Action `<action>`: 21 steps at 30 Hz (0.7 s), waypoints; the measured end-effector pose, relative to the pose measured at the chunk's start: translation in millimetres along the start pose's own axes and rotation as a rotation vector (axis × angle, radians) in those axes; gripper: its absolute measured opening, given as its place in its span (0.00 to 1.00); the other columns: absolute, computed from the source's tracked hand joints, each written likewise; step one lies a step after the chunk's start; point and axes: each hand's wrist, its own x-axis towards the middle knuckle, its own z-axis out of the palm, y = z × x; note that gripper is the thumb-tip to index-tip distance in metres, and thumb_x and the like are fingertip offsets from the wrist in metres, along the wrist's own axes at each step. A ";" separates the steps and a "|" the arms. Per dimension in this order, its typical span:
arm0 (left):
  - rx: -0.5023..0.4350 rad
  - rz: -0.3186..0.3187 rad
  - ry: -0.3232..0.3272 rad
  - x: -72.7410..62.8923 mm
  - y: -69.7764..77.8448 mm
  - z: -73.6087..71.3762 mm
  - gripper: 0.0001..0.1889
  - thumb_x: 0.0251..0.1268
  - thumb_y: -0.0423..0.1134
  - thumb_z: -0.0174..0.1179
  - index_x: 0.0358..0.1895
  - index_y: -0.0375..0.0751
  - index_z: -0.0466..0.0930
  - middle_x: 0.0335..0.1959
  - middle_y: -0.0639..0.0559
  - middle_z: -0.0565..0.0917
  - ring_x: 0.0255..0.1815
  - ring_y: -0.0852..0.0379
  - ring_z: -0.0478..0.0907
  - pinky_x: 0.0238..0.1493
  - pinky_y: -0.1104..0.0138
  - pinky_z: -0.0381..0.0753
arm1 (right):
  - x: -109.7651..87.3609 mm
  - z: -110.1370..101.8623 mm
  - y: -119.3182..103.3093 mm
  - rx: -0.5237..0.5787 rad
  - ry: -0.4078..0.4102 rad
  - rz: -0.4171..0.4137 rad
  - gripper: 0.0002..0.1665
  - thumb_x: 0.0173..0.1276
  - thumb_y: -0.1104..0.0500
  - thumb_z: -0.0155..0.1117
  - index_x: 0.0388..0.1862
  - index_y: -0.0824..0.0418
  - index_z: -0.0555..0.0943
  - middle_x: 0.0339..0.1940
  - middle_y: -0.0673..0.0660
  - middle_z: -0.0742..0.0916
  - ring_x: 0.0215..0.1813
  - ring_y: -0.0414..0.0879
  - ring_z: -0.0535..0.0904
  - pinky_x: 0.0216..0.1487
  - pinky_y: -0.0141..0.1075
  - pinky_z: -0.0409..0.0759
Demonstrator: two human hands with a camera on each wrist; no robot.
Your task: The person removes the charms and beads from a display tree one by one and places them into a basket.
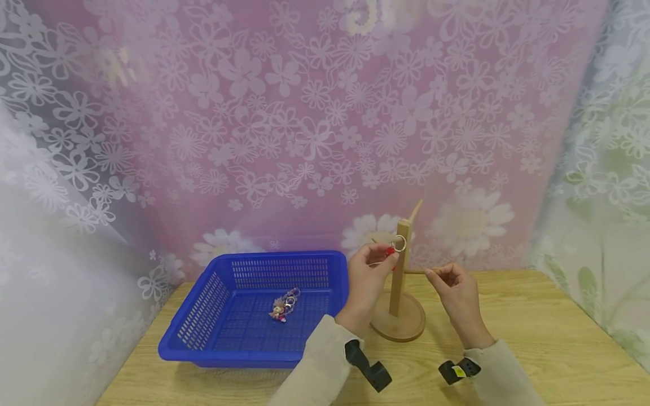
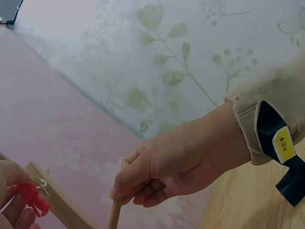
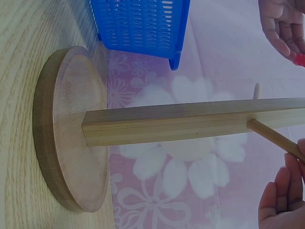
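In the head view my left hand (image 1: pixel 369 275) pinches a red keychain (image 1: pixel 390 251) beside the upper post of a wooden peg stand (image 1: pixel 399 282). Its metal ring (image 1: pixel 400 243) overlaps the post there. The left wrist view shows the red figure (image 2: pixel 32 196) hanging from the ring and clasp. Thumb and fingers of my right hand (image 1: pixel 459 296) grip the outer end of a wooden peg (image 3: pixel 274 136), which slants out of the post. Another keychain (image 1: pixel 279 309), with a small figure and a chain, lies in the blue basket (image 1: pixel 203 355).
The blue basket stands left of the stand on the wood-grain table (image 1: pixel 533 327). The stand's round base (image 3: pixel 76 129) rests on the tabletop. More pegs stick out of the post, one at its top (image 1: pixel 416 210). A floral curtain (image 1: pixel 304 141) hangs behind.
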 end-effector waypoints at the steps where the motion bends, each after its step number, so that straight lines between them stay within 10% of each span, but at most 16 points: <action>1: -0.001 0.002 -0.001 -0.1 0.1 -0.3 0.08 0.52 0.32 0.68 0.36 0.37 0.82 0.30 0.54 0.82 0.32 0.63 0.78 0.35 0.70 0.80 | 0.1 0.0 0.0 0.001 0.000 0.002 0.09 0.62 0.65 0.66 0.28 0.68 0.74 0.26 0.43 0.81 0.26 0.36 0.72 0.26 0.26 0.70; 21: -0.055 0.062 -0.019 -4.8 8.3 -10.9 0.10 0.54 0.30 0.66 0.40 0.31 0.81 0.34 0.46 0.83 0.32 0.61 0.79 0.35 0.68 0.82 | 0.8 0.4 0.9 -0.008 0.011 0.004 0.09 0.62 0.66 0.66 0.26 0.64 0.75 0.25 0.43 0.81 0.26 0.35 0.73 0.26 0.26 0.71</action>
